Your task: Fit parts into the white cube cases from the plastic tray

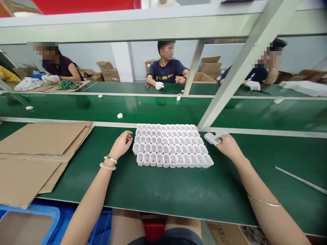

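Small white plastic cups (166, 140) stand in several tight rows on the green bench, their mouths facing up. Small dark marks show inside many of them; the front row sits slightly apart. My left hand (124, 144) is beside the left ends of the back rows, fingers loosely bent and holding nothing. I cannot tell whether its fingertips touch the cups. Off the right end of the rows, my right hand (227, 144) is closed on a crumpled white piece (211, 138) that looks like cloth or a glove. Its exact kind is unclear.
Flat cardboard sheets (38, 143) lie at left, above a blue bin (55, 217). A thin metal strip (301, 179) lies at right. A slanted post (230, 78) rises behind the cups. Across the green belt (143, 109), several people sit at another bench.
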`<state>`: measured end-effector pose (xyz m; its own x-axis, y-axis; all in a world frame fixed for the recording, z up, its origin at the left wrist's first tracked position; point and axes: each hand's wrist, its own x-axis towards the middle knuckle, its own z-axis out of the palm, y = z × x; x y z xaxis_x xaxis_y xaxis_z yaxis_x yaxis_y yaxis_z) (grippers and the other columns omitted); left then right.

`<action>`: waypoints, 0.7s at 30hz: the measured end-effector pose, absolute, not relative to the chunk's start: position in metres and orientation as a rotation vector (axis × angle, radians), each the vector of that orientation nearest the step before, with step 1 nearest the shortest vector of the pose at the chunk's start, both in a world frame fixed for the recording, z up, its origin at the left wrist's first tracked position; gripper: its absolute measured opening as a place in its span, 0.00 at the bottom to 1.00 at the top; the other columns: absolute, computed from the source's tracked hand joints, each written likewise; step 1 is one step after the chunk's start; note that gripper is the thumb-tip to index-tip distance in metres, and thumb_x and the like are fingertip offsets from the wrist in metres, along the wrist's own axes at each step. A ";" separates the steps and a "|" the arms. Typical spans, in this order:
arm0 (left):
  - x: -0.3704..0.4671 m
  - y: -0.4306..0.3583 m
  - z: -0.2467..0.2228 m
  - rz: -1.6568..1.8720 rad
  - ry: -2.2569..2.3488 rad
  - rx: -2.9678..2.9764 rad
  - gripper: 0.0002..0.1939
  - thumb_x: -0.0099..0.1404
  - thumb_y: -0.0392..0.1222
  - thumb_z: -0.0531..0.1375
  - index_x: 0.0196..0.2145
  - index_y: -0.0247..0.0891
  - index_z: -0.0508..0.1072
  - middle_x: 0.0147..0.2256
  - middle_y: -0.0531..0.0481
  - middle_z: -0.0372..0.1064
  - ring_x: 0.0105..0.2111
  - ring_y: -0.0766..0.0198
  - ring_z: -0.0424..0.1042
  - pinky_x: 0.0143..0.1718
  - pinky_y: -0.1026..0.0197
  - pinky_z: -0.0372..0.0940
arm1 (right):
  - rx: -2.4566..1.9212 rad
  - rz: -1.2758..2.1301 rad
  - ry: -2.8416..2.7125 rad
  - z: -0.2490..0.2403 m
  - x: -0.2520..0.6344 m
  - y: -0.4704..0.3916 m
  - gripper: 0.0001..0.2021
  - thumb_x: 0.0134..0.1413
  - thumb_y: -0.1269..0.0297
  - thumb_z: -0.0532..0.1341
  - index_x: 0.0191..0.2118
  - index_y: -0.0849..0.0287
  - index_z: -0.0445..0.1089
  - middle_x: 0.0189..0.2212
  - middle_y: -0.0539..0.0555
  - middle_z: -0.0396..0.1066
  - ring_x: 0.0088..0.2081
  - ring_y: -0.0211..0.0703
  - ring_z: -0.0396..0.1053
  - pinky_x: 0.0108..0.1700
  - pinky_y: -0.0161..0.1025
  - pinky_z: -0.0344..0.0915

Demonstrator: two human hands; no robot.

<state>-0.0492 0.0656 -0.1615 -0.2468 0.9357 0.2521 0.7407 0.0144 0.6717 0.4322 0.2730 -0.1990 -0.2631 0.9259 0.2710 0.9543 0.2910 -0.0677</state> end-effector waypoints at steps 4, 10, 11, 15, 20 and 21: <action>-0.058 0.054 -0.148 0.920 1.756 1.757 0.14 0.63 0.48 0.57 0.43 0.39 0.65 0.36 0.46 0.74 0.35 0.59 0.74 0.40 0.56 0.69 | -1.745 -0.207 -2.344 -0.191 0.430 0.269 0.15 0.45 0.69 0.59 0.40 0.65 0.75 0.40 0.66 0.75 0.43 0.59 0.73 0.42 0.45 0.69; -0.061 0.038 -0.133 0.591 1.562 1.791 0.22 0.63 0.57 0.59 0.46 0.38 0.71 0.29 0.50 0.73 0.31 0.61 0.71 0.34 0.61 0.64 | -1.636 -0.191 -2.157 -0.171 0.421 0.252 0.18 0.47 0.63 0.59 0.45 0.62 0.74 0.39 0.65 0.75 0.45 0.61 0.73 0.42 0.48 0.70; -0.061 0.038 -0.134 0.567 1.557 1.810 0.22 0.62 0.57 0.60 0.46 0.39 0.72 0.30 0.50 0.73 0.31 0.60 0.71 0.33 0.61 0.64 | -1.607 -0.175 -2.124 -0.166 0.416 0.249 0.18 0.47 0.63 0.59 0.45 0.63 0.73 0.39 0.66 0.75 0.45 0.61 0.73 0.42 0.48 0.70; -0.059 0.042 -0.142 0.604 1.548 1.920 0.14 0.61 0.52 0.60 0.38 0.38 0.72 0.34 0.47 0.71 0.33 0.60 0.71 0.35 0.61 0.64 | -1.364 -0.033 -2.202 -0.135 0.368 0.235 0.16 0.52 0.66 0.58 0.46 0.62 0.73 0.45 0.65 0.75 0.50 0.58 0.73 0.48 0.47 0.69; -0.063 0.035 -0.139 0.659 1.581 1.969 0.10 0.62 0.47 0.58 0.33 0.37 0.71 0.38 0.46 0.68 0.34 0.59 0.69 0.35 0.60 0.62 | -1.029 0.044 -2.621 -0.086 0.230 0.236 0.14 0.58 0.68 0.58 0.48 0.59 0.74 0.50 0.60 0.75 0.52 0.52 0.72 0.53 0.43 0.66; -0.065 0.032 -0.137 0.662 1.586 1.970 0.10 0.63 0.47 0.58 0.34 0.38 0.71 0.37 0.46 0.68 0.34 0.59 0.69 0.35 0.60 0.62 | -1.007 0.046 -2.696 -0.080 0.196 0.241 0.12 0.61 0.66 0.58 0.47 0.59 0.74 0.49 0.60 0.76 0.51 0.52 0.73 0.53 0.43 0.66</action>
<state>-0.0648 0.0324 -0.1373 0.1943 0.9797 0.0502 0.7248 -0.1778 0.6656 0.1961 0.2410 -0.0803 -0.7250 0.6481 0.2331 0.6398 0.7591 -0.1205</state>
